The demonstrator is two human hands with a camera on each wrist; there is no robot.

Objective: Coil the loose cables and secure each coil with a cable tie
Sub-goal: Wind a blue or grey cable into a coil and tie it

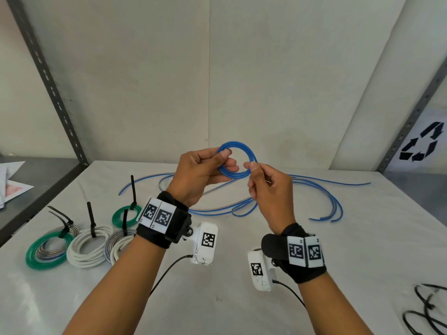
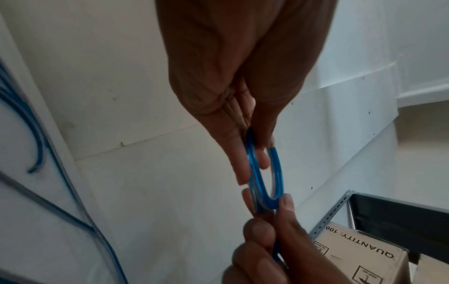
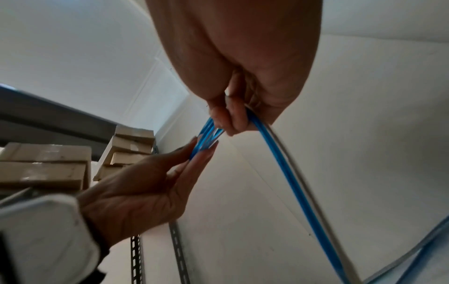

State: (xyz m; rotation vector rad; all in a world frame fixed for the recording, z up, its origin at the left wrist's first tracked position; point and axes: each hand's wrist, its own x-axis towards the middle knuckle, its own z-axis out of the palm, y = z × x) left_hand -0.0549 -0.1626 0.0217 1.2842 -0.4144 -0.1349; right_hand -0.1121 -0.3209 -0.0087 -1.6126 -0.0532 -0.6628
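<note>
Ties come first, nearest you: a loose heap of thin black plastic cable ties (image 1: 425, 310) lies well right of and nearer than the small ring of glossy blue cable (image 1: 235, 160) you hold up over the white table (image 1: 362, 250). Left of that ring and lower, four finished coils lie on the table, each cinched by a stiff black tie with its tail standing up: a green and grey coil (image 1: 47, 250), a thick white coil (image 1: 88, 245), a grey and white coil (image 1: 119, 243) partly hidden by your wrist, and a small green coil (image 1: 127, 215). Those look done. Your left hand (image 1: 200, 175) grips the blue ring, thumb pressed on its turns and fingers through the loop; your right hand (image 1: 271, 189) pinches the ring's right side, feeding smooth, springy strand. Beyond and beneath the ring, most of the blue cable's loose length (image 1: 314, 187) sprawls in long curves across the table, some strands clear or silvery. I judge this coil only begun, with winding and tying left.
</note>
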